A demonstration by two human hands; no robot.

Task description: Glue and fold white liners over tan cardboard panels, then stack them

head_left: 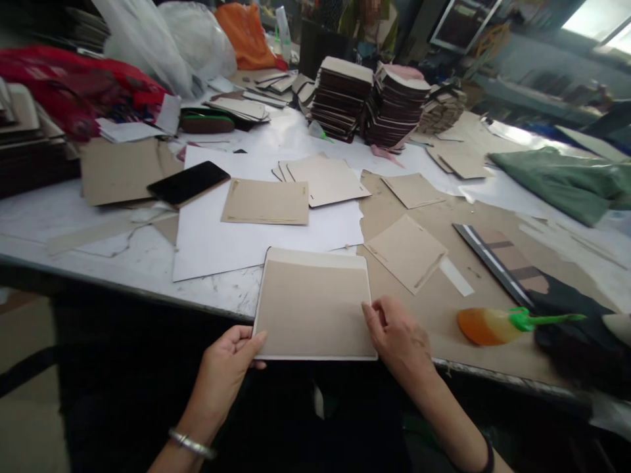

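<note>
A tan cardboard panel with a white border lies over the near table edge, and both my hands hold it. My left hand grips its lower left corner, thumb on top and fingers curled beneath. My right hand pinches the lower right edge, its fingers bent against the card. Loose brown cards lie further back on a white sheet. Another brown card rests just right of the panel.
An orange glue bottle with a green nozzle lies at the right. A black phone sits at the left. Stacks of dark-edged boards stand at the back, beside plastic bags, red cloth and green fabric. A person sits beyond.
</note>
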